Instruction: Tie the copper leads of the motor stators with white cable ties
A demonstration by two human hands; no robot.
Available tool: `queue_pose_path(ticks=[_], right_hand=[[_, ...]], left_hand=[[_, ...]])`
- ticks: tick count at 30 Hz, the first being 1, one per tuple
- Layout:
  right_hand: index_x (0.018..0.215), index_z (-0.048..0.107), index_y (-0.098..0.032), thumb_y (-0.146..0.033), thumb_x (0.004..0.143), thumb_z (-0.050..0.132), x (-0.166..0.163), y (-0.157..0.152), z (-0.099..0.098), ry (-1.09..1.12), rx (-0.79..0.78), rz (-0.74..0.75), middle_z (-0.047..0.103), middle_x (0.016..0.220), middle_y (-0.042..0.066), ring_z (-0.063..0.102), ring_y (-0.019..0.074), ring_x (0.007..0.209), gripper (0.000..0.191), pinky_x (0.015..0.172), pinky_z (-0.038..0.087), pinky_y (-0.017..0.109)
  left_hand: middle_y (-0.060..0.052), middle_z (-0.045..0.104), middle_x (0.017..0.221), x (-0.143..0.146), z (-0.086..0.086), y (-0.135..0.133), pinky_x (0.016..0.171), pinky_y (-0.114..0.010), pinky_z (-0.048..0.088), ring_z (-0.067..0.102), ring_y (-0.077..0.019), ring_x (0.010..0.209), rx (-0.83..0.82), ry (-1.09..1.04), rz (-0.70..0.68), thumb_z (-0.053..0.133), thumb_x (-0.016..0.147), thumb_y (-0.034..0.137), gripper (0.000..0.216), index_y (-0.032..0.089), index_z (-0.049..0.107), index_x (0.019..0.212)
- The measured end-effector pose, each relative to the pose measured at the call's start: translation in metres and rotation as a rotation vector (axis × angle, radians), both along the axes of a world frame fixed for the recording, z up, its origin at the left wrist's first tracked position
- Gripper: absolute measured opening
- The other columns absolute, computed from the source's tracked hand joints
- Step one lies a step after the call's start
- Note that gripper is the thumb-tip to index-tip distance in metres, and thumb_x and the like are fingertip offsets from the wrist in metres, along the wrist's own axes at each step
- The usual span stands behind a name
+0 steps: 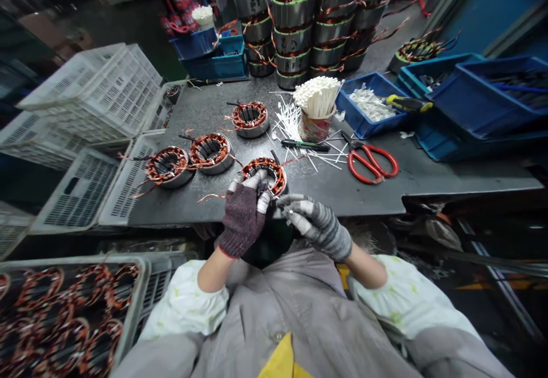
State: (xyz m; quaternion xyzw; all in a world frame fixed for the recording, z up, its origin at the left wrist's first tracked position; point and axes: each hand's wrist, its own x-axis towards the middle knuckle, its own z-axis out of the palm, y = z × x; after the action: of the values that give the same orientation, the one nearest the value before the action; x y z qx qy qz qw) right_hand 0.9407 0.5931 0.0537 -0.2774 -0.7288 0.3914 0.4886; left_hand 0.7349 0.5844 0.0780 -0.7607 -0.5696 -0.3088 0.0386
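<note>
A motor stator with copper windings and a black sleeved lead sits at the table's near edge. My left hand, in a dark maroon fingerless glove with taped fingers, grips its near left rim, fingers reaching over the bore. Just right of the stator's near side is my right hand in a grey striped glove. Its fingers are pinched together around something small and pale that I cannot make out. Three more stators stand behind and to the left: one at the back, a middle one and a left one.
White cable ties fill a cup, with loose ones scattered around it. Red-handled scissors and a black-and-green pen-like tool lie nearby. Blue bins stand right; stacked stators stand behind. White crates line the left.
</note>
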Motion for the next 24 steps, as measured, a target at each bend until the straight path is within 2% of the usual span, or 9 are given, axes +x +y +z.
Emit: queue_pose_path(ticks=[4, 8, 10, 12, 15, 17, 20, 24], right_hand=[[0.108, 0.078, -0.026, -0.034, 0.101, 0.064, -0.016, -0.002, -0.01, 0.11, -0.109, -0.028, 0.082, 0.106, 0.005, 0.078, 0.0192, 0.098, 0.018, 0.09, 0.065, 0.032], [0.107, 0.08, -0.028, -0.032, 0.098, 0.066, -0.019, -0.012, -0.015, 0.137, -0.143, -0.04, 0.082, 0.106, 0.004, 0.078, 0.0197, 0.099, 0.017, 0.092, 0.064, 0.033], [0.101, 0.08, -0.027, -0.038, 0.096, 0.069, -0.023, -0.008, -0.014, 0.185, -0.213, -0.083, 0.082, 0.105, 0.005, 0.078, 0.0213, 0.099, 0.016, 0.091, 0.064, 0.036], [0.095, 0.078, -0.026, -0.045, 0.09, 0.074, -0.028, 0.0, -0.011, 0.232, -0.347, -0.141, 0.082, 0.093, 0.004, 0.078, 0.0214, 0.085, 0.02, 0.08, 0.066, 0.036], [0.088, 0.072, -0.024, -0.053, 0.082, 0.08, -0.032, 0.012, -0.003, 0.266, -0.572, -0.176, 0.074, 0.068, 0.0, 0.069, 0.0183, 0.058, 0.03, 0.057, 0.06, 0.032], [0.085, 0.07, -0.024, -0.057, 0.077, 0.081, -0.032, 0.015, 0.003, 0.265, -0.646, -0.189, 0.071, 0.063, -0.001, 0.064, 0.0169, 0.053, 0.036, 0.053, 0.057, 0.031], [0.084, 0.071, -0.024, -0.057, 0.076, 0.082, -0.03, 0.013, 0.009, 0.228, -0.633, -0.204, 0.072, 0.066, -0.001, 0.064, 0.0163, 0.056, 0.036, 0.054, 0.056, 0.03], [0.085, 0.075, -0.025, -0.049, 0.08, 0.079, -0.031, 0.016, 0.011, 0.14, -0.5, -0.178, 0.077, 0.077, 0.002, 0.069, 0.0186, 0.066, 0.026, 0.063, 0.06, 0.032]], left_hand=[[-0.017, 0.063, 0.147, 0.002, -0.004, -0.001, 0.117, -0.049, 0.046, 0.057, -0.0313, 0.14, 0.019, -0.103, 0.174, 0.055, 0.103, 0.039, 0.055, 0.015, 0.048, 0.152], [-0.019, 0.063, 0.146, 0.002, -0.003, 0.001, 0.128, -0.057, 0.029, 0.055, -0.0347, 0.142, 0.041, -0.018, 0.126, 0.057, 0.101, 0.038, 0.052, 0.013, 0.055, 0.146], [-0.016, 0.067, 0.141, 0.003, -0.002, 0.003, 0.129, -0.055, 0.03, 0.059, -0.032, 0.138, 0.037, -0.059, 0.111, 0.059, 0.1, 0.036, 0.048, 0.016, 0.057, 0.144], [-0.012, 0.071, 0.135, 0.006, -0.001, 0.004, 0.125, -0.051, 0.036, 0.063, -0.0285, 0.132, 0.037, -0.137, 0.098, 0.06, 0.1, 0.034, 0.042, 0.02, 0.061, 0.14], [-0.007, 0.078, 0.118, 0.007, 0.0, 0.006, 0.116, -0.047, 0.043, 0.069, -0.0242, 0.12, 0.082, -0.205, 0.04, 0.061, 0.1, 0.031, 0.024, 0.024, 0.071, 0.12], [-0.005, 0.079, 0.109, 0.007, 0.001, 0.007, 0.113, -0.046, 0.044, 0.07, -0.0229, 0.115, 0.131, -0.199, -0.013, 0.062, 0.099, 0.029, 0.017, 0.024, 0.074, 0.109], [-0.004, 0.08, 0.108, 0.006, 0.003, 0.005, 0.117, -0.049, 0.038, 0.068, -0.0235, 0.117, 0.146, -0.148, -0.047, 0.06, 0.098, 0.025, 0.019, 0.024, 0.074, 0.111], [-0.005, 0.079, 0.113, 0.006, 0.005, 0.001, 0.121, -0.054, 0.031, 0.066, -0.0268, 0.123, 0.087, -0.038, -0.041, 0.059, 0.096, 0.027, 0.027, 0.025, 0.073, 0.119]])
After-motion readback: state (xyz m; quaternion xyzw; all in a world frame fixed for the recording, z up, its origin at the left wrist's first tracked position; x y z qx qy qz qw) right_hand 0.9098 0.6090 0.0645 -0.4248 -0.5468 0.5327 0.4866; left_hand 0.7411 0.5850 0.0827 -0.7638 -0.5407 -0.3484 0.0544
